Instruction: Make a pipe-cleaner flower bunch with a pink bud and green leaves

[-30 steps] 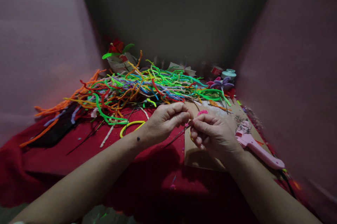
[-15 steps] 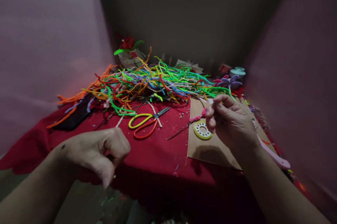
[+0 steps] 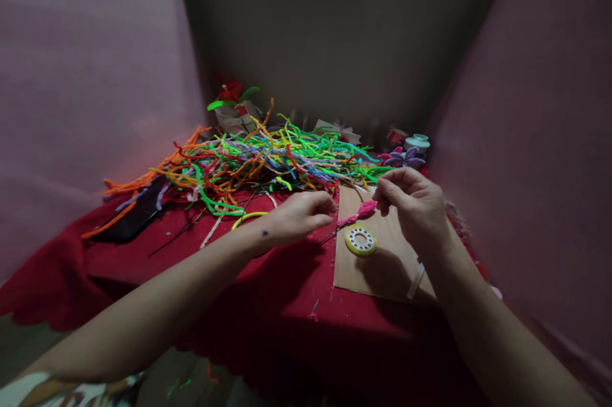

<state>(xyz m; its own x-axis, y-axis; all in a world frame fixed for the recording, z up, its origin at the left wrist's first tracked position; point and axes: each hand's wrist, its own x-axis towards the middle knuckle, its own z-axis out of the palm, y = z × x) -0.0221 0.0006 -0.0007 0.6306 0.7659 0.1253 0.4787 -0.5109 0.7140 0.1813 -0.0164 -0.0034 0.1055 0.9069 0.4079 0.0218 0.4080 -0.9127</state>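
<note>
My left hand hangs over the red cloth, thumb and curved forefinger apart with nothing visible between them. A pink fuzzy bud on a thin dark stem lies just beyond its fingertips, across a brown board. My right hand is above that board, thumb and fingertips pinched together close to the bud's tip. What the pinch holds, if anything, cannot be made out. Below the bud is a yellow tape roll with a white, holed core. Scissors show only a yellow handle behind my left forearm.
A tangled heap of colourful pipe cleaners spreads along the back of the red cloth. A black phone-like slab lies left. A purple flower and a pale blue jar stand at back right. Pink walls flank the table.
My left hand has swung right and forward, from the front left to beside the bud, covering most of the scissors. My right hand has shifted slightly away from the bud, uncovering it.
</note>
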